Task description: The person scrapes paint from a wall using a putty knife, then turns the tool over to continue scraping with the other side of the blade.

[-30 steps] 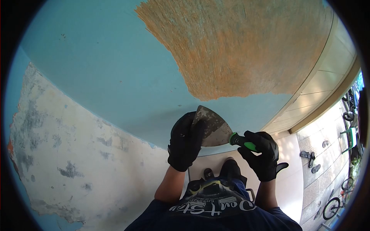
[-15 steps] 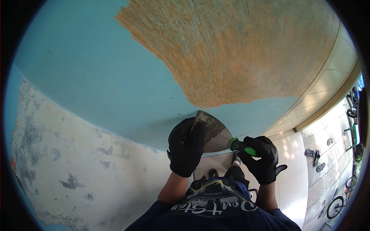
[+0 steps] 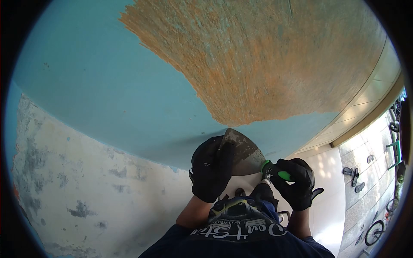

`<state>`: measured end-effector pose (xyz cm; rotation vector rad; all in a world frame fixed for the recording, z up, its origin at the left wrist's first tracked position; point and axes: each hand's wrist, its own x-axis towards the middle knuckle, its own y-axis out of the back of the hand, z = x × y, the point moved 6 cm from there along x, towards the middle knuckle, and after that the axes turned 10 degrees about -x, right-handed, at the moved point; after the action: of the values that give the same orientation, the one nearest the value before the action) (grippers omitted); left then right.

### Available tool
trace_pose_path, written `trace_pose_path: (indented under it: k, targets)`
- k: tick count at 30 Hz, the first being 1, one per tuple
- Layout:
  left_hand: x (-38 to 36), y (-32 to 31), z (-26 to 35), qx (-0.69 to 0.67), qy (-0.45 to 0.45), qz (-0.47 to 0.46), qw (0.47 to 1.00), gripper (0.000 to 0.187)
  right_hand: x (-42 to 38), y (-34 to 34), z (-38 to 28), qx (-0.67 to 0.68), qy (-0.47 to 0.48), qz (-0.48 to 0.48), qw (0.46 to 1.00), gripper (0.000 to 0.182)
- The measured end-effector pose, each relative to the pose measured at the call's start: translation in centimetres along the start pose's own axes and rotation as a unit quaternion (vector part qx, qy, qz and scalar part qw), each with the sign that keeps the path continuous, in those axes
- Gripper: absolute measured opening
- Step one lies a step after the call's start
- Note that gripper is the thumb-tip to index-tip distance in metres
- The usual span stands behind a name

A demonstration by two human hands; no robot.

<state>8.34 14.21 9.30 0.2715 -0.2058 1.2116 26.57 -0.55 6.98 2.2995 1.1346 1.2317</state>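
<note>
A wide scraper (image 3: 246, 154) with a stained metal blade and a green-and-black handle is held between my two black-gloved hands. My right hand (image 3: 297, 181) is closed round the handle. My left hand (image 3: 211, 167) pinches the left side of the blade, with the thumb lying over its face. The blade's upper corner is near the lower tip of the orange-brown scraped patch (image 3: 266, 64) on the blue wall (image 3: 112, 86); whether it touches the wall I cannot tell.
At the left is a whitish, patchy wall section (image 3: 64, 172). A pale floor (image 3: 322, 202) lies below right. Beyond it are slippers (image 3: 353, 175), a bicycle (image 3: 375, 232) and a green stool (image 3: 395, 155). My feet show under the scraper.
Both hands and the scraper have shifted slightly right and down in view. The scraped patch's left edge has shifted a little left. The grip on the scraper looks the same.
</note>
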Motion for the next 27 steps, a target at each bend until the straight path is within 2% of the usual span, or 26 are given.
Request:
trace_pose_path:
  k: [3, 5, 9, 10, 12, 14, 16, 17, 18, 19, 21, 22, 24, 25, 27]
  targets:
    - [0.0, -0.1, 0.5, 0.009, -0.042, 0.015, 0.999, 0.015, 0.5, 0.4, 0.2, -0.007, -0.046, -0.015, 0.999, 0.04]
    - [-0.1, -0.4, 1.2, 0.051, -0.079, 0.037, 0.995, 0.014, 1.2, 0.8, 0.1, -0.018, -0.016, -0.006, 1.0, 0.043]
    - [-0.3, -0.6, 0.4, 0.005, -0.067, 0.054, 0.996, 0.014, 1.1, 1.3, -0.3, -0.036, 0.035, 0.036, 0.998, 0.049]
    - [-0.3, -0.5, 0.0, 0.0, -0.069, 0.049, 0.996, 0.014, 1.0, 1.2, -0.2, -0.021, -0.004, 0.058, 0.998, 0.042]
    - [-0.1, -0.2, 0.3, -0.003, -0.077, 0.042, 0.996, 0.014, 0.3, 0.0, 0.5, -0.003, -0.006, 0.068, 0.998, 0.042]
    - [0.0, -0.4, 1.5, 0.078, -0.088, 0.029, 0.993, 0.013, 0.4, -0.4, 0.5, -0.014, 0.004, 0.065, 0.998, 0.044]
    - [0.3, 0.4, 1.8, 0.017, -0.142, 0.111, 0.983, 0.014, 1.7, -0.6, -1.0, -0.011, 0.026, 0.101, 0.995, 0.043]
    - [1.1, 1.7, 2.4, -0.102, -0.135, 0.148, 0.974, 0.015, 2.1, -0.5, -2.1, -0.006, 0.045, 0.133, 0.99, 0.041]
    - [1.9, 2.8, 4.9, -0.12, -0.187, 0.164, 0.961, 0.014, 2.8, -0.4, -3.1, -0.003, 0.038, 0.132, 0.991, 0.041]
    - [1.9, 3.1, 8.6, -0.068, -0.197, 0.186, 0.96, 0.013, 4.0, 0.4, -4.6, 0.035, 0.062, 0.14, 0.988, 0.041]
    - [1.1, 3.3, 11.0, -0.048, -0.243, 0.159, 0.956, 0.011, 5.0, 2.5, -5.9, 0.072, 0.103, 0.162, 0.979, 0.041]
    - [0.3, 3.4, 11.1, -0.05, -0.252, 0.159, 0.953, 0.011, 4.2, 3.1, -5.5, 0.051, 0.088, 0.109, 0.989, 0.042]
    - [-1.0, 2.8, 7.3, -0.06, -0.142, 0.1, 0.983, 0.01, 1.9, 2.9, -4.3, 0.036, 0.048, -0.003, 0.998, 0.046]
    - [-1.5, 2.7, 4.8, -0.054, -0.135, 0.089, 0.985, 0.011, 1.0, 2.5, -3.7, 0.038, 0.034, -0.046, 0.998, 0.048]
    - [-2.0, 2.5, 2.5, 0.006, -0.111, 0.085, 0.99, 0.01, 0.1, 1.8, -3.9, 0.033, 0.025, -0.048, 0.998, 0.047]
